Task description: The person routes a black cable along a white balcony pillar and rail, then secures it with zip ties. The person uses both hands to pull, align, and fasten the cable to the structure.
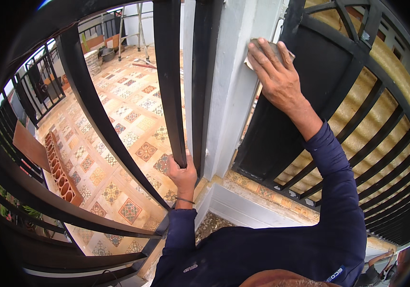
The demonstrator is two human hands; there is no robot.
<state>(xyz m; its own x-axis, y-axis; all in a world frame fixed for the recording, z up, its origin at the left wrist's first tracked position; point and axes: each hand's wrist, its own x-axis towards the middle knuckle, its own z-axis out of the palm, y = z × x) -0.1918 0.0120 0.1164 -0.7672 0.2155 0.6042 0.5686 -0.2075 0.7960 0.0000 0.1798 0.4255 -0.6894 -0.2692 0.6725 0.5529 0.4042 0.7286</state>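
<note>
My left hand (182,175) is wrapped round the lower part of a black metal gate bar (170,81). Higher up and to the right, my right hand (276,71) presses a greyish piece of sandpaper (249,63), flat against the white-grey post (232,71). Only the sandpaper's edges show past the fingers; the palm side is hidden. Right of the post stands a black metal panel (291,95) with bars, close to my right wrist.
Patterned tiles (133,138) cover the floor beyond the bars. A stepladder (140,28) stands at the back left. A pierced terracotta block strip (61,172) lies at the left. Corrugated yellowish sheeting (338,124) backs the right-hand bars. Another person (379,270) is at the lower right.
</note>
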